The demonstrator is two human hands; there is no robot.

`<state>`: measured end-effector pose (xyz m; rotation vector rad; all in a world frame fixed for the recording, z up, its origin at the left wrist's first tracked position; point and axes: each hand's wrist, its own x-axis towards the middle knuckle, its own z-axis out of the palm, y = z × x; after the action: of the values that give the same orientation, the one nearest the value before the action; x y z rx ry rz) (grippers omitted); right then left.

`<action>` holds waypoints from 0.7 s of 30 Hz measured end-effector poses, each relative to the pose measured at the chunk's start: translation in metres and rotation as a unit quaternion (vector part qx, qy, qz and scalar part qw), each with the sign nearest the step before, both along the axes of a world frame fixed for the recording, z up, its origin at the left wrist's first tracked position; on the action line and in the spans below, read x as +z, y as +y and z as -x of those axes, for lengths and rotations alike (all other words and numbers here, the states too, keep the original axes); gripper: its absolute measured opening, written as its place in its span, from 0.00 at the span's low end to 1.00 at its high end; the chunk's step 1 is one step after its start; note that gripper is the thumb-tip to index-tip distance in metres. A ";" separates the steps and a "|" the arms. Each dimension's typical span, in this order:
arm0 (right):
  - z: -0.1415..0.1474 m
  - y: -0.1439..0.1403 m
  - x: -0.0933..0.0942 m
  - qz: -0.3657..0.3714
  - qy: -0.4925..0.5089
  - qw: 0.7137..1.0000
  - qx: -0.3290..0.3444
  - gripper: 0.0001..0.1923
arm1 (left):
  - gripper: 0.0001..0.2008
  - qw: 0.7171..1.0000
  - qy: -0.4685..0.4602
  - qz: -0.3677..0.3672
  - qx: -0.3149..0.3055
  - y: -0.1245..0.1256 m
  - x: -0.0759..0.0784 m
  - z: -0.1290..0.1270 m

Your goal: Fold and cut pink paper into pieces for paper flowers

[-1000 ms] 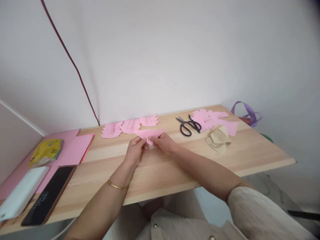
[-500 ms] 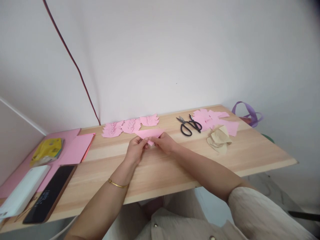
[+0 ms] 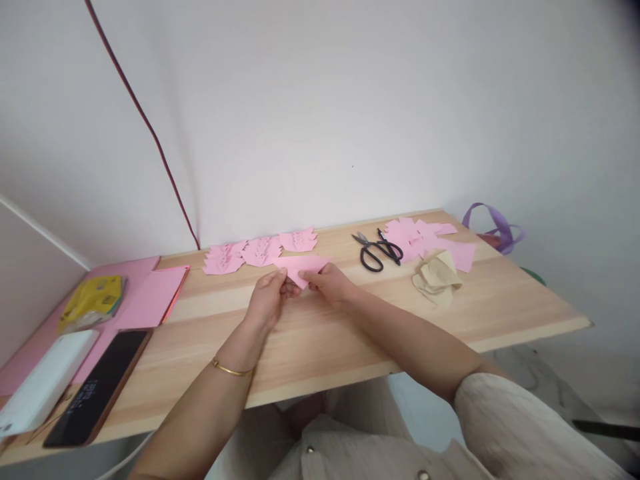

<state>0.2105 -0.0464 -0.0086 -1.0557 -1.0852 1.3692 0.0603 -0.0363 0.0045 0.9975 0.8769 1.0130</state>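
Between my hands is a folded piece of pink paper [image 3: 299,264], its narrow corner pointing toward me. My left hand [image 3: 269,293] pinches its left side, with the thumb on top. On the right side, my right hand [image 3: 327,283] grips it, thumb pressed on the near part. Just beyond, against the wall, lie several cut pink paper pieces [image 3: 261,251] with jagged edges and slits. To the right of my hands rest black-handled scissors [image 3: 371,255], with a dark pen [image 3: 382,235] partly under a handle.
Pink scraps [image 3: 417,239] and a crumpled tan paper [image 3: 437,277] lie at the right of the wooden table [image 3: 345,353]. Leftward are pink sheets [image 3: 145,300], a yellow packet [image 3: 95,297], a white device [image 3: 47,380] and a phone [image 3: 97,390]. Purple ribbon [image 3: 500,223] hangs past the right edge.
My left hand has shifted slightly left, away from my right thumb. More of the pink paper's near corner now shows between the hands.
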 end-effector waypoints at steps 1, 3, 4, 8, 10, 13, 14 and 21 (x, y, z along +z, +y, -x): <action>0.000 0.001 -0.002 0.002 -0.001 1.000 -0.004 0.13 | 0.13 1.000 0.005 -0.001 -0.001 0.000 0.000 0.000; -0.001 0.001 -0.004 0.006 -0.004 1.000 -0.005 0.13 | 0.12 1.000 0.026 -0.004 0.005 0.000 -0.001 0.000; -0.001 0.001 -0.005 0.008 -0.007 1.000 0.001 0.13 | 0.12 0.999 0.038 -0.006 0.011 0.000 -0.002 -0.001; -0.001 0.000 -0.005 0.002 -0.019 1.000 0.016 0.14 | 0.12 0.999 0.048 -0.003 0.026 0.000 -0.004 0.000; -0.001 -0.001 -0.004 0.000 -0.019 1.000 0.013 0.14 | 0.12 0.999 0.042 0.004 0.019 0.000 -0.003 0.000; -0.001 0.000 -0.004 -0.001 -0.023 1.000 0.011 0.15 | 0.13 0.999 0.036 0.015 0.018 0.000 -0.002 0.000; -0.001 0.001 -0.005 0.000 -0.026 1.000 0.013 0.15 | 0.13 0.999 0.035 0.018 0.021 0.000 -0.002 0.000; -0.001 0.001 -0.007 0.020 -0.010 0.999 0.037 0.18 | 0.12 0.999 0.030 0.009 0.035 0.001 -0.004 -0.001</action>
<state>0.2115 -0.0449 -0.0158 -1.0689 -1.1244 1.4464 0.0613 -0.0353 0.0010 0.9917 0.9734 1.0366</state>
